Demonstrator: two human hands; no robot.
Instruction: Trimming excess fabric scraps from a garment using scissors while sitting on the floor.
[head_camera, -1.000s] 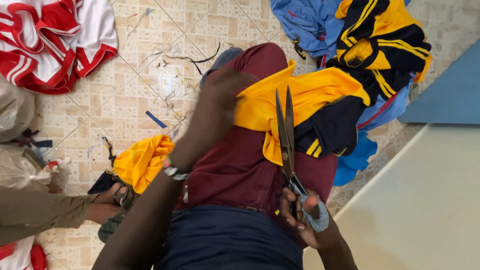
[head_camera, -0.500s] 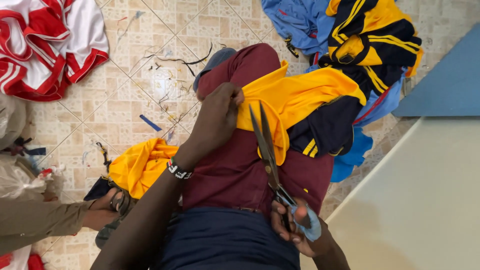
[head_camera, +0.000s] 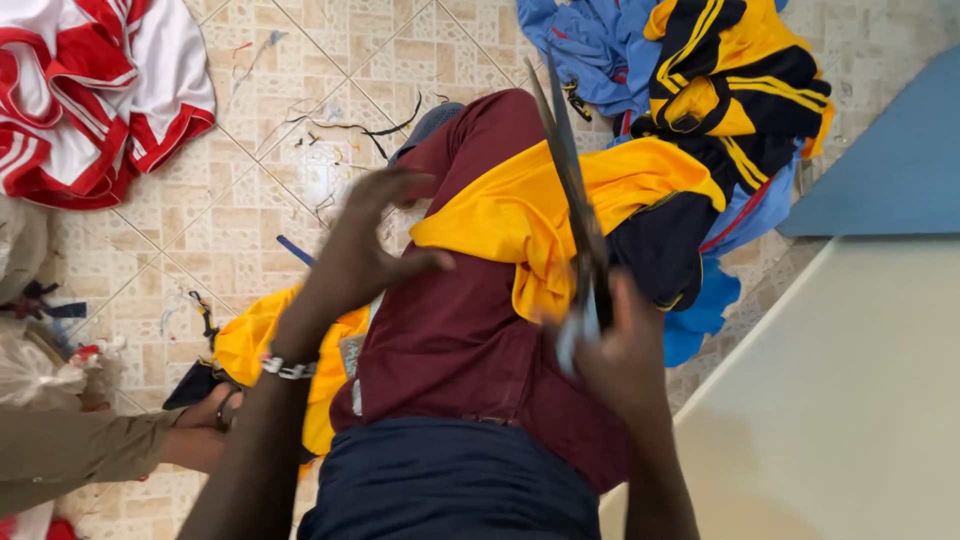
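Beige floor tiles (head_camera: 240, 215) spread beneath a seated person, scattered with thread and cloth scraps. Right of the right hand, a pale tabletop (head_camera: 850, 400) fills the corner, with a blue panel (head_camera: 890, 170) above it. A maroon garment (head_camera: 470, 330) covers the lap between both hands, over dark navy cloth (head_camera: 450, 480) lower down. Yellow fabric (head_camera: 520, 215) lies draped across the maroon, between the two hands and touching neither clearly. Beyond the right hand, a black-and-yellow striped garment (head_camera: 740, 90) sits on blue cloth (head_camera: 590, 40). Far above the left hand lies a red-and-white garment (head_camera: 90, 90). Below the left wrist, another yellow piece (head_camera: 250, 345) rests on the floor, beside another person's hand (head_camera: 205, 425) in an olive sleeve (head_camera: 70, 455). The right hand (head_camera: 625, 350) is closed around the handles of long scissors (head_camera: 570, 190), blades together and pointing away over the yellow fabric. The left hand (head_camera: 365, 250) hovers open, fingers spread, holding nothing, just left of the fabric, a beaded bracelet (head_camera: 288, 368) at its wrist.
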